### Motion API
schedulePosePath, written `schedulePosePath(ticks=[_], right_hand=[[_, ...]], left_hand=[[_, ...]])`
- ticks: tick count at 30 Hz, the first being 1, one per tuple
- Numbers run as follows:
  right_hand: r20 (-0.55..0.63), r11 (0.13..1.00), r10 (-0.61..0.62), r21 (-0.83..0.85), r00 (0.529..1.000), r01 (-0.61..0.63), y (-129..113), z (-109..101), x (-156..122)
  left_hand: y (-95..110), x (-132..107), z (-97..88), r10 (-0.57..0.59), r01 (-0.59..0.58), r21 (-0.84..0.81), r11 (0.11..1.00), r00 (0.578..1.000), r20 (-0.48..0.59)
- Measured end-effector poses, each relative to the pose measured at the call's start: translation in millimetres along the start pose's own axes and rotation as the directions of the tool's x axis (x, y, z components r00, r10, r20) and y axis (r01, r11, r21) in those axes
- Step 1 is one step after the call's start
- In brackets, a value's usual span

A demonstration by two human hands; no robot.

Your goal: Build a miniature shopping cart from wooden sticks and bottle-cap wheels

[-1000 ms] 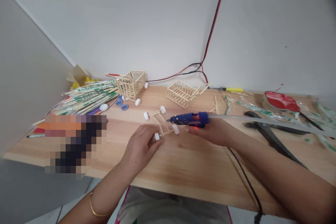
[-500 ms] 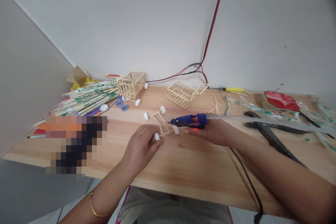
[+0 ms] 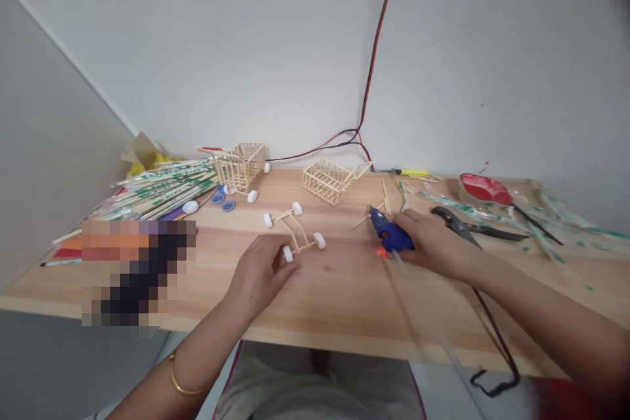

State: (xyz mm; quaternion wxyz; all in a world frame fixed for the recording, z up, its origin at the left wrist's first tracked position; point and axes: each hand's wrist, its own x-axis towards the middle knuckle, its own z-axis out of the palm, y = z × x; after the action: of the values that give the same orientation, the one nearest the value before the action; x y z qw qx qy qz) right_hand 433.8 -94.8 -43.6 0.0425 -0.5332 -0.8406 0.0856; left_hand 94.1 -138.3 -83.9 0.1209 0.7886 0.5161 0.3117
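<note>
My left hand (image 3: 260, 269) pinches the near left corner of a small wheeled chassis (image 3: 296, 236), by one of its white wheels. Thin wooden sticks make up this chassis, with white wheels at its corners. To the right, my right hand (image 3: 428, 239) is closed around a blue hot glue gun (image 3: 391, 230), nozzle pointing to the back left. A clear glue stick (image 3: 443, 335) trails from its rear, and a red light glows beside it. Behind the chassis lies a stick basket (image 3: 327, 182) with a handle. A stick cart (image 3: 241, 167) on white wheels stands further left.
Wrapped sticks (image 3: 172, 187) pile up at the left, near blue wheels (image 3: 228, 206). Pruning shears (image 3: 457, 223), a red container (image 3: 485, 188) and plastic wrappers (image 3: 556, 210) lie at the right. A yellow-handled tool (image 3: 413, 172) rests by the wall. A black cable (image 3: 497, 328) hangs over the front edge.
My right hand has drawn the glue gun away from the chassis to the right and turned its nozzle toward the back. My left hand keeps its hold on the chassis. The view has shifted slightly.
</note>
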Motion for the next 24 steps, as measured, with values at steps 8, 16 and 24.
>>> schedulePosePath(ticks=[8, 16, 24], right_hand=[[0.061, 0.972, -0.008, 0.233, 0.998, -0.007, 21.8, 7.0, -4.6], [-0.008, 0.965, -0.064, 0.255, 0.998, 0.064, 27.2, 5.4, -9.4], [0.019, 0.941, -0.136, 0.316, 0.991, 0.123, 12.6, -9.9, -37.4]], left_hand=[[-2.1, -1.1, 1.7, 0.019, -0.019, 0.009, 1.0, 1.0, -0.002], [-0.7, -0.5, 0.4, -0.008, 0.008, 0.017, 1.0, 1.0, 0.017], [-2.8, 0.8, 1.9, 0.015, -0.015, 0.029, 0.999, 1.0, 0.0]])
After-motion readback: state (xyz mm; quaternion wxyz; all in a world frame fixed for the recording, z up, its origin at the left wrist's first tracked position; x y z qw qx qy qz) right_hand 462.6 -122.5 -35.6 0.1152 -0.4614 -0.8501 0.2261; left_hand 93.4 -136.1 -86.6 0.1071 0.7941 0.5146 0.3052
